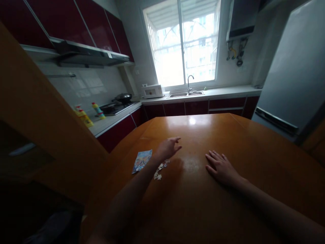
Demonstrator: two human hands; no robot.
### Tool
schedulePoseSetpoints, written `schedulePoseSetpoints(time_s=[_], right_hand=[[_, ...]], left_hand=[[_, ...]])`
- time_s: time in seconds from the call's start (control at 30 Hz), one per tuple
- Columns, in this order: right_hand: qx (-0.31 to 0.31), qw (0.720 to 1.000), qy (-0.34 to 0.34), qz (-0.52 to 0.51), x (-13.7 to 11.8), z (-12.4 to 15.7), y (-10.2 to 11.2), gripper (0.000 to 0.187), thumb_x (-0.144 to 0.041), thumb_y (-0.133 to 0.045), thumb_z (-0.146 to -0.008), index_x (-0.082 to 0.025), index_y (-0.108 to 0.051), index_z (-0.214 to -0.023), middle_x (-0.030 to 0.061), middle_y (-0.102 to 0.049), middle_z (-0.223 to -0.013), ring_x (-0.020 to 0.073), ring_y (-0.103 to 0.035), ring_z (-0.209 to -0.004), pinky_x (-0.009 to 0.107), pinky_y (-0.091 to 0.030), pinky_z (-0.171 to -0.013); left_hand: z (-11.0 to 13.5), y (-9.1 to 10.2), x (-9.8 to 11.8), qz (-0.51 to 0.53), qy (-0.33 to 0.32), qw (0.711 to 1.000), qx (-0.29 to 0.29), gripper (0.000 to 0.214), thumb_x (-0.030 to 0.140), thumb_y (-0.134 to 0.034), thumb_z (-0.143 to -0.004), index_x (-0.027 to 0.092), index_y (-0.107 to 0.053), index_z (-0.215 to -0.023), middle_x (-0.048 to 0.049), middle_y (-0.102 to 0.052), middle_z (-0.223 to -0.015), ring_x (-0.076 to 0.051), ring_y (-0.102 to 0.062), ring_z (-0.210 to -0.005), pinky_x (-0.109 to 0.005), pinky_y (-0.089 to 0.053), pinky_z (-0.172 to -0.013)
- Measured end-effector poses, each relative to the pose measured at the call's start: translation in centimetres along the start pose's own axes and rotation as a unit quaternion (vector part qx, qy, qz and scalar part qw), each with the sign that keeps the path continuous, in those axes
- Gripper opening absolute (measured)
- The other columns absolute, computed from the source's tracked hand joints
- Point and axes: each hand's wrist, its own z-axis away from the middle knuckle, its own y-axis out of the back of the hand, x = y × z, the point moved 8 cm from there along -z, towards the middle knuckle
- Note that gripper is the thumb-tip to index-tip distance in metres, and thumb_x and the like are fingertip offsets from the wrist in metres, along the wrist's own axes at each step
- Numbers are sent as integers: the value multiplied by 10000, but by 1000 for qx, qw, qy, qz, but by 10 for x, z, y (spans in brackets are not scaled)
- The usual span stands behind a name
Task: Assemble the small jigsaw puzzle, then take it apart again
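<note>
Raised over the wooden table [193, 206], my left hand [168, 148] has its thumb and forefinger apart, and nothing shows between them. Several small jigsaw puzzle pieces [159, 177] lie in a loose heap below it, partly covered by my left forearm. To the left of the heap is a blue printed picture sheet [142, 160], its near edge close to the forearm. My right hand [221, 168] rests palm down on the tabletop with its fingers spread, away from the pieces.
Beyond the table runs a counter with a sink [179, 95], a faucet [189, 83] and a white microwave [153, 91]. A stove with a lidded pan [123, 98] and several bottles [98, 111] stand on the left counter. A fridge [291, 74] is at the right.
</note>
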Motion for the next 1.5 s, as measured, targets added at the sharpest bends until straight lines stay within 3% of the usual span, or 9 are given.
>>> schedulePoseSetpoints(time_s=[0.17, 0.33, 0.47, 0.73, 1.0, 1.13, 1.23, 1.37, 1.5], right_hand=[[6, 1000, 3, 20, 3, -1, -6, 638, -538, -398, -939, -192, -447, -1473, 118, -327, -1579, 305, -240, -1479, 544, -172, -1184], [13, 999, 3, 29, 4, -1, -6, 636, -547, -381, -942, -199, -453, -1469, 113, -335, -1576, 305, -252, -1475, 551, -186, -1179], [9, 999, 0, 32, 4, -1, -7, 640, -553, -375, -943, -195, -453, -1468, 115, -334, -1577, 305, -258, -1472, 554, -190, -1177], [11, 1000, 2, 21, 2, -1, -4, 634, -549, -391, -939, -192, -465, -1458, 119, -355, -1567, 303, -260, -1471, 553, -185, -1179], [28, 1000, 4, -4, 2, 0, 0, 604, -520, -439, -927, -179, -506, -1420, 139, -395, -1541, 330, -297, -1451, 582, -196, -1169], [113, 989, 38, -92, -8, 2, 24, 446, -430, -475, -927, -185, -615, -1272, 137, -594, -1358, 308, -507, -1293, 516, -360, -1105], [180, 964, 93, -173, -27, 12, 48, 318, -395, -504, -931, -212, -653, -1144, 123, -673, -1177, 275, -605, -1127, 437, -466, -1002], [198, 938, 108, -262, -46, 24, 61, 235, -383, -573, -908, -220, -648, -1060, 99, -691, -1051, 248, -637, -983, 389, -512, -878], [175, 911, 33, -372, -40, 22, 56, 221, -406, -620, -872, -200, -641, -951, 69, -694, -944, 200, -643, -818, 329, -522, -730]], left_hand=[[-5, 64, -115, -35, 130, 990, -26, 497, 333, -724, -770, 131, -643, -1216, -127, -697, -1160, -234, -668, -999, -265, -499, -828], [11, 48, -197, -42, 218, 967, -121, 500, 298, -884, -427, 146, -712, -871, -57, -738, -855, -217, -674, -784, -232, -492, -660], [10, 28, -220, -46, 238, 957, -160, 481, 253, -900, -259, 167, -653, -663, -2, -676, -668, -198, -622, -683, -231, -457, -597], [11, 20, -223, -24, 236, 954, -184, 485, 339, -891, -273, 173, -593, -617, 41, -572, -545, -159, -533, -591, -240, -434, -573], [14, 62, -192, -7, 219, 965, -142, 359, 248, -837, -401, 153, -626, -676, 2, -623, -637, -181, -581, -668, -240, -431, -606], [13, 87, -140, 48, 138, 982, -116, 425, 410, -774, -588, 149, -689, -913, -28, -691, -822, -167, -610, -743, -222, -440, -637], [9, 94, -81, 97, 24, 994, -52, 400, 448, -738, -654, 109, -713, -864, -59, -694, -810, -157, -593, -708, -225, -414, -602], [2, 76, -17, 176, -18, 983, 38, 358, 416, -714, -699, 97, -724, -861, -49, -676, -766, -141, -573, -686, -218, -398, -584], [-2, 22, 31, 310, -30, 950, 28, 355, 414, -747, -677, 94, -709, -826, -44, -667, -727, -135, -565, -655, -220, -410, -580]])
